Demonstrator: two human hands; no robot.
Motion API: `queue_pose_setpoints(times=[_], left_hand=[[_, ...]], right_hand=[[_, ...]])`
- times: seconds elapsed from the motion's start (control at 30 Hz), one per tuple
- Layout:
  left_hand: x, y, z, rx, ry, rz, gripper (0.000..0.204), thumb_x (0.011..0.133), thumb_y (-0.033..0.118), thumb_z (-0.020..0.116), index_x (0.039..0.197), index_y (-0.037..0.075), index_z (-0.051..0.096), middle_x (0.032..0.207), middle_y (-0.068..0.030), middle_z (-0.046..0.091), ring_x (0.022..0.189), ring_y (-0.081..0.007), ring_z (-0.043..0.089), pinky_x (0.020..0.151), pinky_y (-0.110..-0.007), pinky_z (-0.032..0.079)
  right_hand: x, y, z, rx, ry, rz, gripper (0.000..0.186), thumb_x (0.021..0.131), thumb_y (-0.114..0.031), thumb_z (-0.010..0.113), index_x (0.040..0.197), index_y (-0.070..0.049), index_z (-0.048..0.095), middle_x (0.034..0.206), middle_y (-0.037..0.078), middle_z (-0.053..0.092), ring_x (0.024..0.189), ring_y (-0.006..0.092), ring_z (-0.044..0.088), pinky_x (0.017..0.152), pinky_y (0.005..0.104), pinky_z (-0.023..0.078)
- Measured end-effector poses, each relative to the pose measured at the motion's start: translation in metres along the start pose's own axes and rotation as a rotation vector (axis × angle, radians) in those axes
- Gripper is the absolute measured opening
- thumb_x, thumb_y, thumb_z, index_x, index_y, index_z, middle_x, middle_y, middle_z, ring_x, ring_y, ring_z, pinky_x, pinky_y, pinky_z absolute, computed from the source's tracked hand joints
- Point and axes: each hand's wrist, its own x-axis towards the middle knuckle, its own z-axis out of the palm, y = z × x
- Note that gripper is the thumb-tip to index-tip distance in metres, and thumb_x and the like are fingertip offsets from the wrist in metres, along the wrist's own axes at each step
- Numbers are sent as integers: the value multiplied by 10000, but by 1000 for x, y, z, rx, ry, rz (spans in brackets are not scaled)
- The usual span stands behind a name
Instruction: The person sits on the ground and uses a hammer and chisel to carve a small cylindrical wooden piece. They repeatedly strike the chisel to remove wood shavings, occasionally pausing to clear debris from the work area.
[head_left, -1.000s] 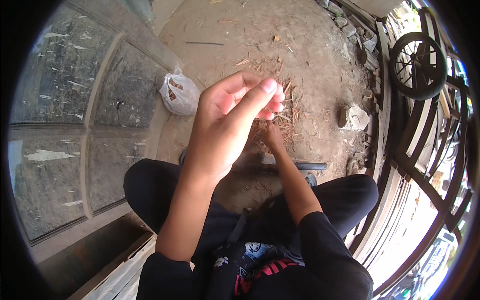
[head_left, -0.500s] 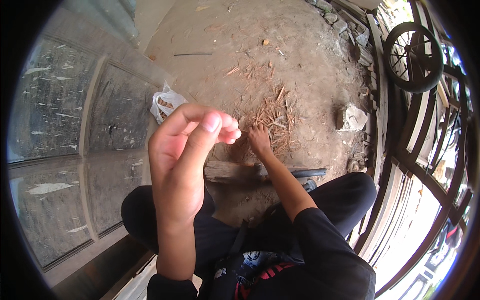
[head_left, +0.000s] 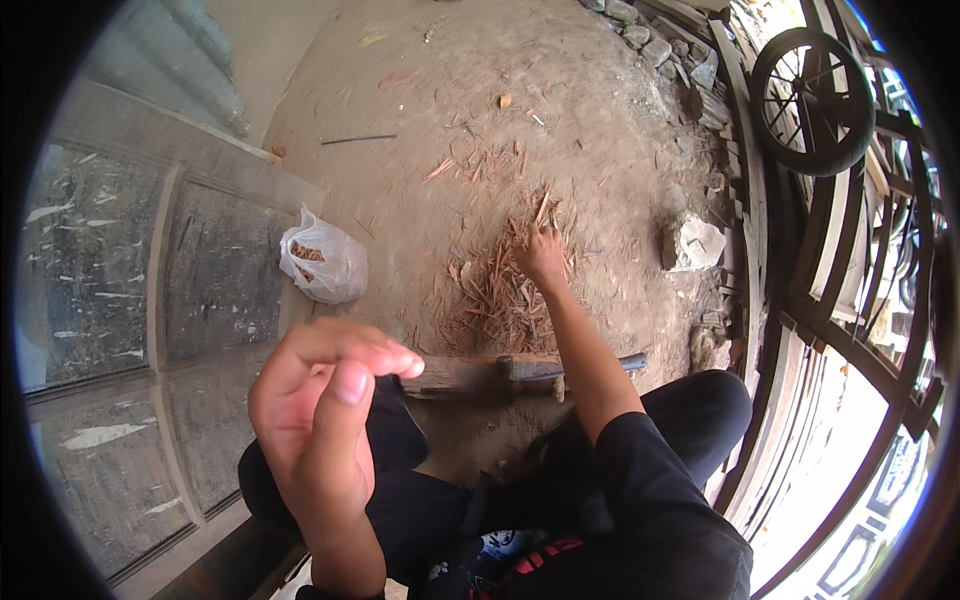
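Note:
A heap of reddish-brown wood splinters (head_left: 500, 300) lies on the dirt floor in front of me. At its far right edge my right hand (head_left: 543, 256) reaches down, its fingers closed at the lower end of a long wood splinter (head_left: 543, 207). My left hand (head_left: 325, 400) is raised close to the view, palm turned inward, fingers loosely bent and the thumb beside them. Nothing shows in it. Beyond the left hand sits a white plastic bag (head_left: 345, 270) with wood pieces visible at its opening.
A wooden block (head_left: 460, 374) lies between my knees and the heap, with a dark long-handled tool (head_left: 590, 369) across its right end. A pale rock (head_left: 695, 242) and a spoked wheel (head_left: 812, 100) are at the right. A weathered panelled door (head_left: 165, 330) stands left.
My right hand has moved away from me, from the heap's near side to its far edge. My left hand has lowered and shifted left. The view has tilted slightly.

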Motion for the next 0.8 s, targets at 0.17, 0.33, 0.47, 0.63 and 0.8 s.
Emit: queue_pose_setpoints(times=[0.17,0.33,0.47,0.63,0.8], left_hand=[[5,1,5,124,36,28,151,827,96,557,830,-54,560,799,-161,592,741,-196,586,726,-306,474],[10,-5,5,236,80,65,128,828,77,555,821,-51,561,798,-157,592,745,-194,587,725,-301,477],[13,-8,5,258,89,94,105,833,53,545,826,-51,561,810,-157,595,747,-190,587,725,-300,476],[13,-9,4,282,53,88,77,849,21,532,839,-48,564,824,-139,602,747,-163,579,716,-275,464],[9,-11,10,213,-5,93,69,875,8,548,851,-50,577,820,-105,613,764,-119,568,709,-240,447]], right_hand=[[36,4,-9,-103,-106,126,594,811,-425,603,1285,-110,433,1224,256,482,1199,392,403,992,479,354],[51,6,-6,-173,-232,94,384,797,-253,567,1111,-32,585,1211,235,511,1209,384,406,1016,488,309],[52,8,-1,-152,-95,86,266,788,-192,548,979,-34,643,1097,209,586,1147,367,466,985,487,325],[56,16,-19,46,-45,88,218,788,-136,510,932,-25,631,942,210,645,1006,370,573,924,531,363],[57,24,-63,198,-227,-32,120,730,-98,587,825,-40,631,888,207,650,866,373,622,806,447,476]])
